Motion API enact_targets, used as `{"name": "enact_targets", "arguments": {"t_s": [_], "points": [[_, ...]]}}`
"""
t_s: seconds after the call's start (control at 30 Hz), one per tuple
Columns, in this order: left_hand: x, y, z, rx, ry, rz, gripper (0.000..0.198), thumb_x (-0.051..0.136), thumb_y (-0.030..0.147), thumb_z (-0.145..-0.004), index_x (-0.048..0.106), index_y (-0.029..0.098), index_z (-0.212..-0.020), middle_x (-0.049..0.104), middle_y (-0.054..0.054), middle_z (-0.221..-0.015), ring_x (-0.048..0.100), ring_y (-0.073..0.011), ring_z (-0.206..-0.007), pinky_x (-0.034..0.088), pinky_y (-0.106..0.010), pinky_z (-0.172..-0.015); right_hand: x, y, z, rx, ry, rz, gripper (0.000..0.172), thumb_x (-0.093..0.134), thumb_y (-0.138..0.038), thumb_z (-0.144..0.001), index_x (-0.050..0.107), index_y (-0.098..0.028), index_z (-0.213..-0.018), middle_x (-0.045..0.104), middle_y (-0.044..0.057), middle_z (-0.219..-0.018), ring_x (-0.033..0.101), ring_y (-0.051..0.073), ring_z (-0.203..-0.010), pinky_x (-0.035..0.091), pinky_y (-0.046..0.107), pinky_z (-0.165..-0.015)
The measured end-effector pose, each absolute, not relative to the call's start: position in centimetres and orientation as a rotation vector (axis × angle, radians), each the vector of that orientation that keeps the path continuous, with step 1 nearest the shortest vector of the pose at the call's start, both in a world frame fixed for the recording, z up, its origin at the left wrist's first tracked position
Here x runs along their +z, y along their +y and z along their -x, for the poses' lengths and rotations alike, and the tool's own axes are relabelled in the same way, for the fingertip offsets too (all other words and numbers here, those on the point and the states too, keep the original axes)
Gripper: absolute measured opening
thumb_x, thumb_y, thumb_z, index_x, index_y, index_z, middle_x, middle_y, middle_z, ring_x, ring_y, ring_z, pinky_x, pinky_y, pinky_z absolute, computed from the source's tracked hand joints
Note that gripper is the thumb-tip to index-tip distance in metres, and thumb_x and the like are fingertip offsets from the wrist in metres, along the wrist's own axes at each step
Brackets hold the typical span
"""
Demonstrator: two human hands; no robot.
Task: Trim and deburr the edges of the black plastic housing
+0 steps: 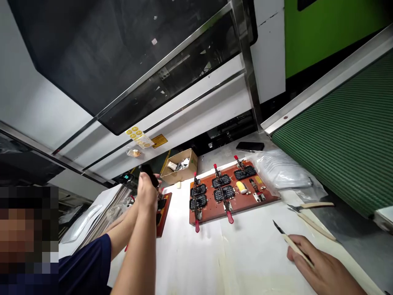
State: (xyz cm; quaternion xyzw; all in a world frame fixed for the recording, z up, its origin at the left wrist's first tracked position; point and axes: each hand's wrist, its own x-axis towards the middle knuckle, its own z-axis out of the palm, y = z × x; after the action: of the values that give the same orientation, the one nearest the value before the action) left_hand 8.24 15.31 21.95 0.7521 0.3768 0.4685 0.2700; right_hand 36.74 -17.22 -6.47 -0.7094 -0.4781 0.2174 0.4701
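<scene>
The right hand (322, 266) closes its grip on a knife (291, 241), blade tip just off the counter (245, 262) and angled away from the palm. The left hand (146, 194), raised well to the left of that grip, clasps a black part (149, 172). A clamp board (270, 196) lies between and beyond the two grips. A co-worker's sleeve (86, 262) sits below the left hand. Trimming cleanly would likely call for a low blade and strokes away from the fingers.
</scene>
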Motion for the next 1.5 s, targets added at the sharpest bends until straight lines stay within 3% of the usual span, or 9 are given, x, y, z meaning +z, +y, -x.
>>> {"name": "enact_targets", "arguments": {"t_s": [0.07,0.13,0.23,0.3,0.37,0.43,0.53,0.7,1.5], "points": [[18.0,11.1,-8.5,1.189,1.037,-1.881,0.055,0.041,0.070,-0.107,0.057,0.018,-0.115,0.063,-0.005,-0.095,0.059,-0.0151,-0.068,0.050,-0.029,-0.054,-5.6,-17.7,-36.9,0.702,-1.154,1.618,0.034,0.051,-0.050,-0.107,0.067,-0.032,-0.132,0.079,0.003,-0.090,0.080,0.026,-0.078,0.068,0.033,-0.069],[13.0,5.2,-9.3,1.014,1.028,-1.762,0.052,0.062,0.062,-0.102,0.057,0.020,-0.133,0.068,-0.009,-0.108,0.067,-0.0205,-0.085,0.056,-0.030,-0.063,-3.9,-18.8,-36.8,0.832,-1.163,1.525,0.042,0.052,-0.049,-0.109,0.063,-0.033,-0.146,0.080,0.005,-0.102,0.080,0.024,-0.080,0.068,0.030,-0.068],[6.7,-5.0,-10.6,0.663,0.921,-1.421,0.064,0.082,0.042,-0.092,0.052,0.034,-0.149,0.064,-0.008,-0.133,0.068,-0.0231,-0.109,0.061,-0.036,-0.093,-0.3,-21.2,-36.2,0.944,-1.178,1.587,0.043,0.056,-0.049,-0.109,0.066,-0.034,-0.148,0.074,0.008,-0.139,0.075,0.028,-0.121,0.065,0.037,-0.098],[4.9,-10.0,-11.0,0.478,0.859,-1.331,0.061,0.086,0.035,-0.090,0.057,0.036,-0.144,0.058,-0.007,-0.146,0.061,-0.0283,-0.131,0.054,-0.040,-0.110,1.9,-22.1,-35.8,1.049,-1.217,1.612,0.040,0.055,-0.048,-0.111,0.072,-0.029,-0.141,0.076,0.009,-0.135,0.072,0.028,-0.126,0.061,0.042,-0.109],[4.4,-12.3,-11.2,0.362,0.829,-1.309,0.057,0.086,0.031,-0.089,0.061,0.036,-0.140,0.058,-0.006,-0.148,0.057,-0.0306,-0.138,0.049,-0.042,-0.116,3.4,-22.5,-35.3,1.116,-1.280,1.624,0.034,0.054,-0.044,-0.112,0.073,-0.027,-0.135,0.080,0.006,-0.117,0.078,0.022,-0.106,0.065,0.033,-0.098],[4.3,-12.4,-11.0,0.307,0.830,-1.326,0.056,0.086,0.027,-0.090,0.061,0.037,-0.139,0.062,-0.005,-0.142,0.062,-0.0290,-0.133,0.049,-0.043,-0.115,4.1,-22.6,-34.8,1.099,-1.400,1.593,0.030,0.053,-0.034,-0.114,0.069,-0.029,-0.139,0.079,0.002,-0.116,0.076,0.016,-0.099,0.062,0.026,-0.092],[4.4,-11.1,-10.3,0.293,0.822,-1.410,0.057,0.083,0.019,-0.089,0.061,0.037,-0.139,0.063,-0.005,-0.140,0.065,-0.0274,-0.130,0.051,-0.041,-0.113,4.6,-22.7,-34.1,1.031,-1.603,1.435,0.040,0.054,-0.025,-0.114,0.058,-0.032,-0.153,0.073,0.001,-0.123,0.068,0.014,-0.111,0.054,0.025,-0.095],[4.8,-10.1,-9.7,0.310,0.795,-1.494,0.062,0.078,0.010,-0.086,0.061,0.034,-0.141,0.062,-0.006,-0.143,0.066,-0.0272,-0.129,0.053,-0.041,-0.112,4.9,-22.0,-33.1,0.967,-1.701,1.313,0.047,0.059,-0.018,-0.111,0.055,-0.027,-0.157,0.071,-0.001,-0.111,0.062,0.012,-0.100,0.048,0.027,-0.090],[4.7,-11.1,-10.5,0.311,0.776,-1.472,0.059,0.082,0.016,-0.089,0.061,0.028,-0.143,0.062,-0.009,-0.144,0.062,-0.0289,-0.134,0.054,-0.043,-0.115,5.2,-22.2,-33.0,0.886,-1.754,1.379,0.028,0.060,-0.024,-0.112,0.067,-0.020,-0.139,0.072,0.000,-0.104,0.063,0.013,-0.093,0.048,0.030,-0.084]]}}
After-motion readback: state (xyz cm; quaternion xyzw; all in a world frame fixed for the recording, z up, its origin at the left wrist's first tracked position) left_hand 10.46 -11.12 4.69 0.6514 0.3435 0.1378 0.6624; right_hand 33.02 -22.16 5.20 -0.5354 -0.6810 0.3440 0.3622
